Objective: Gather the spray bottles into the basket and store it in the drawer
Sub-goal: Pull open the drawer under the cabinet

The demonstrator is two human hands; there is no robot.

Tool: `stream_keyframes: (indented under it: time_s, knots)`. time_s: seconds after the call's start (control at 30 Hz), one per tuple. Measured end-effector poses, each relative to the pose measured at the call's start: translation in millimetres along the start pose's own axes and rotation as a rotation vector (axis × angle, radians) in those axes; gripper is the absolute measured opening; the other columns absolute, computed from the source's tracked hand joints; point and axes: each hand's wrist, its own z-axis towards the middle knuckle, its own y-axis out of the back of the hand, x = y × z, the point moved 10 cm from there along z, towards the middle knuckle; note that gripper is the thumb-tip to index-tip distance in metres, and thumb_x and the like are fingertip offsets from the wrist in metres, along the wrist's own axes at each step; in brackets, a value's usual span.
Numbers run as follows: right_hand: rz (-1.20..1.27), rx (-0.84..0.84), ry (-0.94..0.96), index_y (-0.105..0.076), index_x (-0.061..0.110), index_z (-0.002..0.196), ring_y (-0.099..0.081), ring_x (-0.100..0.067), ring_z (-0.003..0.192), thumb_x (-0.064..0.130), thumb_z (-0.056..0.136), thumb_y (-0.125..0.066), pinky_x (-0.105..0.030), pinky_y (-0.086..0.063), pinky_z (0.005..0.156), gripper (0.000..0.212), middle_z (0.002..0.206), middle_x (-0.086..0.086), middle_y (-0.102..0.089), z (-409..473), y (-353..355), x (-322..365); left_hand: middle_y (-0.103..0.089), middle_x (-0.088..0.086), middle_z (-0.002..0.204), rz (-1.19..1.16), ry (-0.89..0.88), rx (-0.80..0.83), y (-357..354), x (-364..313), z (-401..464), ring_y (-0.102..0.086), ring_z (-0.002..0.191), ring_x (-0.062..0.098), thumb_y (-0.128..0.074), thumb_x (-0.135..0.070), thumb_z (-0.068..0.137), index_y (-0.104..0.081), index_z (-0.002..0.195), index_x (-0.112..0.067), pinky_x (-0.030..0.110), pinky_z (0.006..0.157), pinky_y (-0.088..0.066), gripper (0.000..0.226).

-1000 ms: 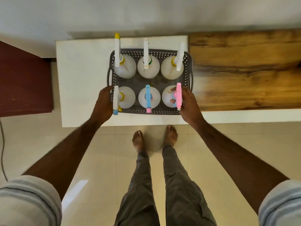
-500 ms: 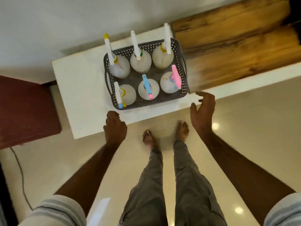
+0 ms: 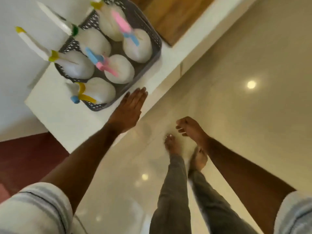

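Grey basket (image 3: 152, 33) holding six white spray bottles (image 3: 119, 69), on white bench (image 3: 55, 114). Left hand (image 3: 129, 109) flat, fingers straight, beside basket. Right hand (image 3: 190, 126) loosely curled, empty.

sleeves (image 3: 36, 206): short, grey-white striped | trousers (image 3: 172, 198): grey | feet (image 3: 172, 145): bare
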Motion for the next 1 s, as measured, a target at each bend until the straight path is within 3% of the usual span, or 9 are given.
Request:
stream_keyframes:
  time_s: [0.07,0.27,0.53,0.67,0.77,0.8,0.9,1.0]
  knots:
    - [0.172,0.03,-0.039,-0.056,0.015,0.102,-0.06,-0.018,0.079,0.028,0.099,-0.055,-0.028,-0.047,0.072,0.014,0.094,-0.006,-0.066,18.3,-13.6,-16.7,0.002,0.019,0.169,0.059,-0.019,-0.018,-8.6,4.0,3.2,-0.001,0.157,0.035,-0.043,-0.03,0.102,0.004,0.158,-0.001,0.053,0.126,-0.015,0.079]
    - [0.545,0.053,-0.081,-0.056,0.012,0.129,-0.061,-0.027,0.11,0.051,0.098,-0.049,-0.037,-0.051,0.086,0.05,0.121,-0.01,-0.063,94.9,-67.4,-67.0,0.003,0.018,0.169,0.083,-0.089,-0.147,-32.3,11.1,4.8,0.003,0.157,0.032,-0.037,-0.037,0.102,0.003,0.159,-0.002,0.049,0.128,0.0,0.077]
    - [0.926,-0.022,-0.088,-0.031,0.014,0.152,-0.039,-0.03,0.142,0.06,0.099,-0.035,-0.046,-0.033,0.114,0.07,0.155,-0.011,-0.039,213.4,-149.6,-65.0,-0.006,0.009,0.171,-0.095,-0.196,-0.356,-34.7,19.5,6.8,-0.011,0.157,0.03,-0.026,-0.034,0.103,-0.009,0.16,-0.009,0.055,0.126,-0.013,0.065]
    - [1.123,-0.003,-0.001,-0.037,0.016,0.15,-0.044,-0.022,0.138,0.059,0.101,-0.026,-0.035,-0.037,0.103,0.065,0.154,-0.006,-0.043,241.2,-186.4,-44.1,-0.01,0.009,0.17,-0.125,-0.224,-0.406,-31.3,17.7,8.1,-0.014,0.157,0.03,-0.028,-0.032,0.102,-0.016,0.159,-0.006,0.055,0.126,-0.014,0.064]
    - [1.165,-0.019,0.068,-0.042,0.021,0.147,-0.059,-0.014,0.115,0.06,0.101,-0.025,-0.028,-0.051,0.087,0.063,0.15,-0.004,-0.05,246.8,-192.1,-33.5,-0.012,0.01,0.169,-0.126,-0.243,-0.417,-31.8,19.6,7.8,-0.015,0.157,0.031,-0.027,-0.038,0.102,-0.017,0.159,-0.005,0.057,0.125,-0.015,0.066]
    - [1.145,-0.016,0.066,-0.041,0.021,0.148,-0.06,-0.015,0.115,0.061,0.101,-0.023,-0.027,-0.052,0.082,0.064,0.15,-0.004,-0.05,246.2,-190.9,-33.4,-0.012,0.011,0.169,-0.126,-0.243,-0.414,-32.8,20.5,8.4,-0.015,0.156,0.032,-0.026,-0.039,0.101,-0.018,0.158,-0.005,0.058,0.124,-0.016,0.067]
    - [1.048,0.041,0.029,-0.037,0.02,0.151,-0.05,-0.029,0.134,0.064,0.099,-0.022,-0.043,-0.048,0.103,0.069,0.152,-0.009,-0.047,239.3,-185.6,-35.1,-0.012,0.013,0.169,-0.115,-0.237,-0.398,-34.0,21.3,7.0,-0.013,0.157,0.031,-0.027,-0.042,0.101,-0.016,0.159,-0.005,0.057,0.125,-0.013,0.07]
    - [0.995,0.053,-0.028,-0.033,0.019,0.153,-0.047,-0.032,0.136,0.065,0.099,-0.022,-0.054,-0.039,0.114,0.071,0.152,-0.012,-0.046,227.3,-172.9,-46.5,-0.01,0.013,0.169,-0.091,-0.234,-0.384,-37.4,22.1,7.1,-0.011,0.157,0.031,-0.033,-0.044,0.099,-0.013,0.16,-0.007,0.054,0.126,-0.01,0.073]
